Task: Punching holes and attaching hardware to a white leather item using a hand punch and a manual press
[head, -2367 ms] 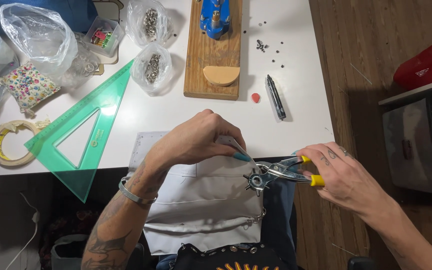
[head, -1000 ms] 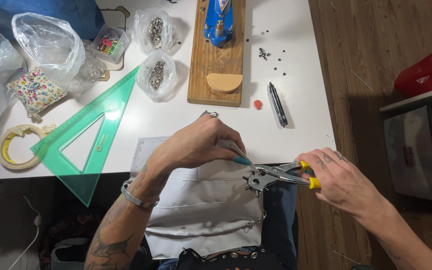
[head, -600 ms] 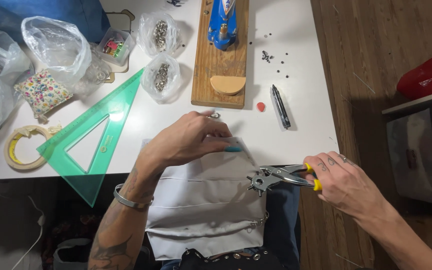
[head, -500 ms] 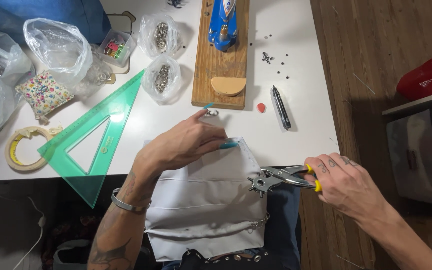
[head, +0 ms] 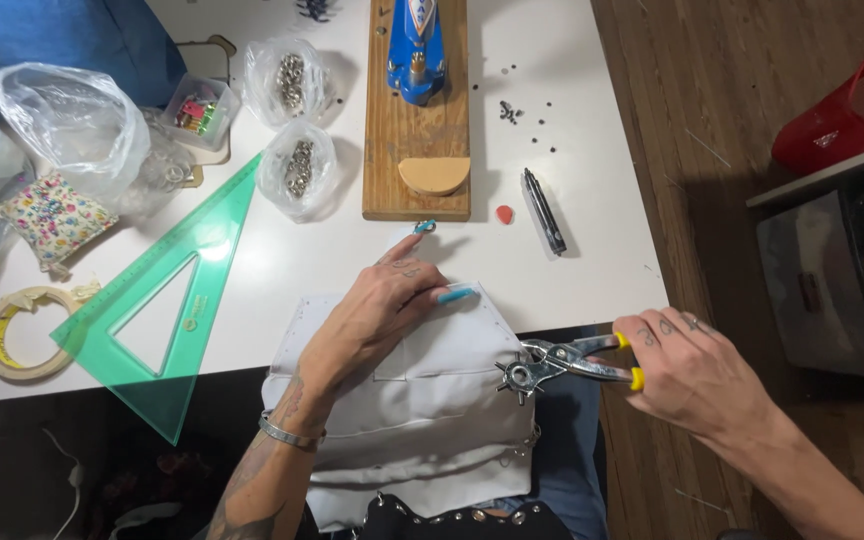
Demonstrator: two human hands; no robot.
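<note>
Item: one pale grey stitched leather panel (head: 422, 420), lying half on the near edge of the white desk (head: 572, 150) and half over the lap, apparently so that its right edge overhangs where a tool can reach it. Left hand (head: 377, 310), one, pressed flat and open on the panel's upper part, fingers spread toward 1 o'clock, seemingly to pin it against slipping. Right hand (head: 697, 375), one, at 3 o'clock of the panel, closed around the yellow-tipped handles of one steel revolving punch plier (head: 562, 362), whose toothed wheel sits at the panel's right edge, touching or just over it; whether the jaws bite the leather cannot be told. At 12 o'clock of the panel: one long wooden board (head: 417, 110) carrying one blue press tool (head: 416, 45) and one tan half-round block (head: 434, 175), set within arm's reach. At 1 o'clock: one black pen (head: 544, 210) and one small red chip (head: 504, 213), with scattered dark rivets beyond. At 10 o'clock: one green transparent plastic set square (head: 167, 310), two clear bags of metal eyelets (head: 297, 165), one floral pincushion (head: 50, 215), one roll of beige tape (head: 22, 335). On the floor at 2 o'clock: one red basket (head: 842, 110).
</note>
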